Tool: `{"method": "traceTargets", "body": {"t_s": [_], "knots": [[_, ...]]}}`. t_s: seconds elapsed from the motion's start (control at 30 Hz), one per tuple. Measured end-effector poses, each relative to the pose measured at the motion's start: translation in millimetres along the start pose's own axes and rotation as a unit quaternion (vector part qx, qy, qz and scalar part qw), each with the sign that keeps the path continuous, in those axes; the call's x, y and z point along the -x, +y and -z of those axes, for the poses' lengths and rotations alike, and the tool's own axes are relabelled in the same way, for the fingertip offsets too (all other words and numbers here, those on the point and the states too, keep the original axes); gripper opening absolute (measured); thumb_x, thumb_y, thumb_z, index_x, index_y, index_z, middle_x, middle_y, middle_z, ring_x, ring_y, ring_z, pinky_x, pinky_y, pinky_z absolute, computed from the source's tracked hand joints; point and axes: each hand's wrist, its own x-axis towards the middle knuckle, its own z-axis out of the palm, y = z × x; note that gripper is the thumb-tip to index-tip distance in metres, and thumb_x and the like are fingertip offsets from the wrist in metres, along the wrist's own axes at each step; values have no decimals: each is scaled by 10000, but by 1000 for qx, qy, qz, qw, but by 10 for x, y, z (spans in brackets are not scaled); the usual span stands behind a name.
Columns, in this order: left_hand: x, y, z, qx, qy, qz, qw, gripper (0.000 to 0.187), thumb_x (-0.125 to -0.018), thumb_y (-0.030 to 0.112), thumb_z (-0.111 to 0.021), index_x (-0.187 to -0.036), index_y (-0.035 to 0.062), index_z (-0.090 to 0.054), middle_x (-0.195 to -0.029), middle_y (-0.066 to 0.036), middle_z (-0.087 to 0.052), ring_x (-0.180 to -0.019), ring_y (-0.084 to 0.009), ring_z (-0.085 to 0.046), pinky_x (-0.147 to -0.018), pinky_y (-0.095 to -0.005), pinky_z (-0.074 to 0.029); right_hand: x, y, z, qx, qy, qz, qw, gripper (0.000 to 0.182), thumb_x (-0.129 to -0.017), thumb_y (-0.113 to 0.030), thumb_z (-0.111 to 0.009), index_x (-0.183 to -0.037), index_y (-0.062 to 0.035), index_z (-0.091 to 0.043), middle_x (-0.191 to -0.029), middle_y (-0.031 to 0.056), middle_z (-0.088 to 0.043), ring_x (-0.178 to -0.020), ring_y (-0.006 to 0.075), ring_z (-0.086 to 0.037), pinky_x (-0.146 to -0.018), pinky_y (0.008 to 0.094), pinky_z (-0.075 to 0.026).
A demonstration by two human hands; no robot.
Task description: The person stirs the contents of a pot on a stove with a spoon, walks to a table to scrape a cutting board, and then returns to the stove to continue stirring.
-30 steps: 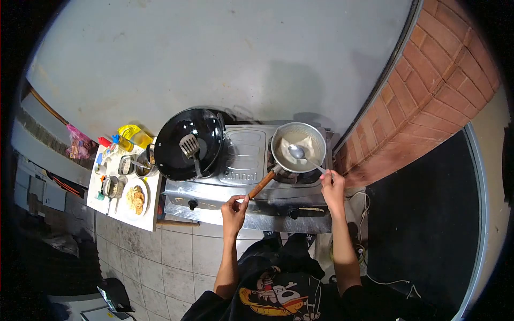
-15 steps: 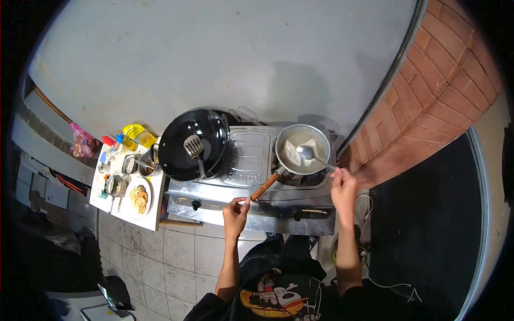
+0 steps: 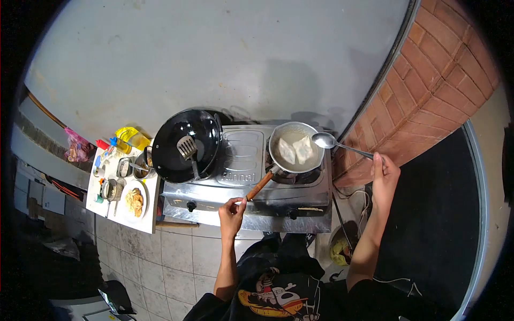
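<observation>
On the stove (image 3: 243, 160) our saucepan (image 3: 295, 147) sits on the burner at two o'clock from our left hand (image 3: 232, 213), which pinches its wooden handle (image 3: 260, 184); that handle runs toward seven. Our right hand (image 3: 384, 179) grips the spoon (image 3: 324, 140), seemingly clear of the rim, at ten.

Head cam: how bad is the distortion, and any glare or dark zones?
Head view: strong fisheye, brick wall and stove bow outward, black vignette at the corners. Light falls on the grey wall; floor at left is murky. Glare spots on the black wok. Spoon and right hand sharp.
</observation>
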Motion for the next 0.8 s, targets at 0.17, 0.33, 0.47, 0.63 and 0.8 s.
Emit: {"method": "traceTargets", "body": {"t_s": [0.17, 0.33, 0.47, 0.63, 0.8], "knots": [[-6, -9, -4, 8, -9, 13, 1000, 186, -820, 148, -668, -877, -29, -661, -570, 40, -473, -526, -46, -386, -464, -221, -306, -264, 401, -46, -271, -88, -220, 933, 246, -928, -192, -521, -794, 0, -595, -589, -50, -402, -497, 37, -379, -440, 189, -260], [7, -13, -1, 11, -1, -3, 1000, 192, -820, 154, -670, -882, -28, -663, -564, 46, -467, -524, -42, -384, -460, -218, -296, -428, 722, -240, -270, -131, -228, 926, 228, -919, -187, -532, -790, -16, -609, -607, -47, -420, -521, 36, -401, -455, 186, -281], [12, 34, -1, 12, -6, 10, 1000, 195, -818, 160, -674, -882, -25, -665, -565, 43, -470, -524, -41, -387, -460, -218, -299, -588, 859, -343, -120, -144, -154, 970, 250, -900, -206, -561, -745, -26, -637, -658, -30, -495, -598, 64, -420, -550, 217, -318], [-4, -11, -21, 3, 1, 3, 1000, 197, -810, 174, -683, -867, -14, -671, -551, 40, -463, -516, -44, -388, -457, -222, -301, -723, 1020, -535, -60, -149, -93, 983, 224, -873, -193, -595, -752, -12, -646, -700, -12, -529, -680, 87, -423, -631, 258, -334], [-1, 19, -25, -5, 4, -2, 1000, 204, -805, 183, -688, -857, -13, -671, -540, 35, -461, -508, -47, -388, -451, -230, -301, -817, 1256, -746, -9, -137, -108, 985, 210, -868, -173, -605, -764, 7, -630, -707, -11, -533, -654, 86, -432, -604, 260, -346]]}}
